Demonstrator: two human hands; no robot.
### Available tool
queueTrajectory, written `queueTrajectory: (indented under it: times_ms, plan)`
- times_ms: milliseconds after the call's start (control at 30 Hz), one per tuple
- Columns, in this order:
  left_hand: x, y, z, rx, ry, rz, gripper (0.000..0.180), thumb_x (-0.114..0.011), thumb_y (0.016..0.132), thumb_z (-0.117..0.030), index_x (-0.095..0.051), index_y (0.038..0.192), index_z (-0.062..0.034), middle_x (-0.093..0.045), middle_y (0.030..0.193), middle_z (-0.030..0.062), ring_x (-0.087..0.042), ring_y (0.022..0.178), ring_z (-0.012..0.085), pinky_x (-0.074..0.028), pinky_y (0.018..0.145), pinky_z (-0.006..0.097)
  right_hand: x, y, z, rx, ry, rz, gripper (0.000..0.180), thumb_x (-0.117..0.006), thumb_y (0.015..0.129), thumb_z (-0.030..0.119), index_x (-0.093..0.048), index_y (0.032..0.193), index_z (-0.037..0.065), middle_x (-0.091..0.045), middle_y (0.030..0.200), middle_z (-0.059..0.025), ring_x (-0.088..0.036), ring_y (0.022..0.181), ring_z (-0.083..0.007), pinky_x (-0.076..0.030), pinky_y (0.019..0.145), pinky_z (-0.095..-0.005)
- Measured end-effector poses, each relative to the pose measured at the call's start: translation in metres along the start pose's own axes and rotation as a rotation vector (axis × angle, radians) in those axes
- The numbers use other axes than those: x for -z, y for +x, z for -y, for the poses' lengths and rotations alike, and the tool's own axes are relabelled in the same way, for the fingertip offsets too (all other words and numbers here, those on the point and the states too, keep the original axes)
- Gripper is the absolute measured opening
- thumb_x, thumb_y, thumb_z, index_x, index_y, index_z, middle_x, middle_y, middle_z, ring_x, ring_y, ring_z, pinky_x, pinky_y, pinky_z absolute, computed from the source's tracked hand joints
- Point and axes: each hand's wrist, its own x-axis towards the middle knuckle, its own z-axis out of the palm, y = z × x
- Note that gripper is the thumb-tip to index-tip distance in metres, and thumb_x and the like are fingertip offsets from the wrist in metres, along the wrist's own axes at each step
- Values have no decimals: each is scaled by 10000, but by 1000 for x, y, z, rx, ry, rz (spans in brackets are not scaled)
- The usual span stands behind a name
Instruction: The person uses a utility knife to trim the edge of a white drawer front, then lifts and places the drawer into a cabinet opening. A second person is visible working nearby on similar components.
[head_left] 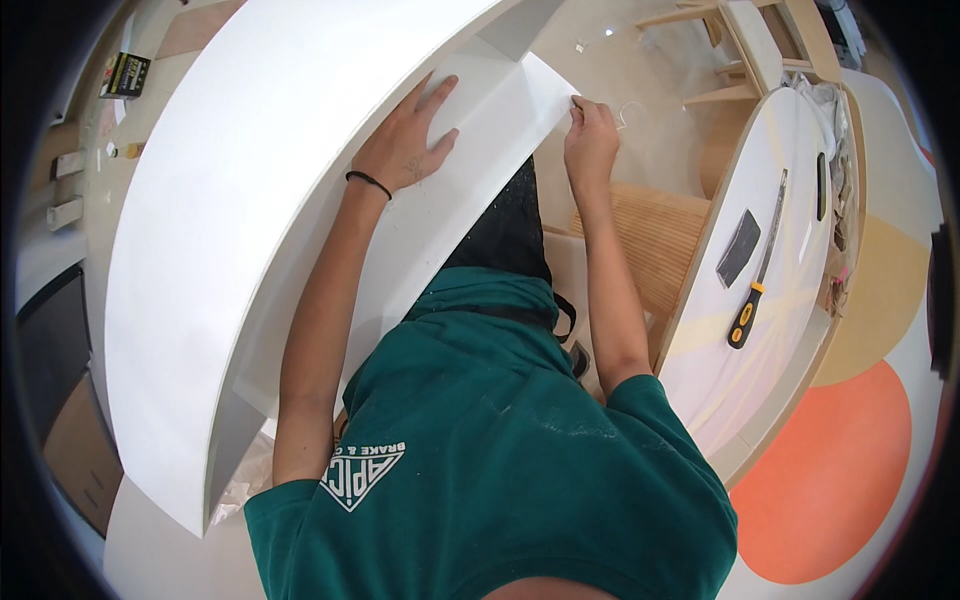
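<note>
The white curved piece (215,210) lies beneath the left hand (408,140) and extends well out to its left; that hand rests on the inner face, fingers spread wide, while the right hand (591,138) narrowly pinches the far right corner.

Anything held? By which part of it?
Left hand: nothing held, spread on the inner side of the white curved piece. Right hand: fingertips at its far corner; pinching or just touching, can't tell.

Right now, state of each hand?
Left hand: open, spread against the inside of the white, smooth, curved unit.
Right hand: closed, fingertips at that unit's corner; firmness of grip unclear.
</note>
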Motion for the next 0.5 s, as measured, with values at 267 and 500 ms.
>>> queueTrajectory:
  times_ms: [267, 500]
  plan:
    - [-2, 0, 0, 27, -22, 48, 678, -648, 935, -387, -411, 1559, -272, -297, 1662, 65, -254, 1534, 293, -245, 1256, 471, 3, -41, 30, -25, 26, 53, 178, -628, 950, 17, -707, 1107, -9, -667, 967, -188, -660, 857, -378, -527, 754, -434]
    - [-3, -2, 0, 17, -55, 44, 682, -638, 939, -394, -398, 1567, -278, -302, 1659, 60, -246, 1537, 294, -234, 1265, 466, 8, -60, 46, 15, 35, 46, 185, -635, 937, 4, -706, 1108, -9, -667, 975, -166, -671, 824, -368, -539, 721, -441]
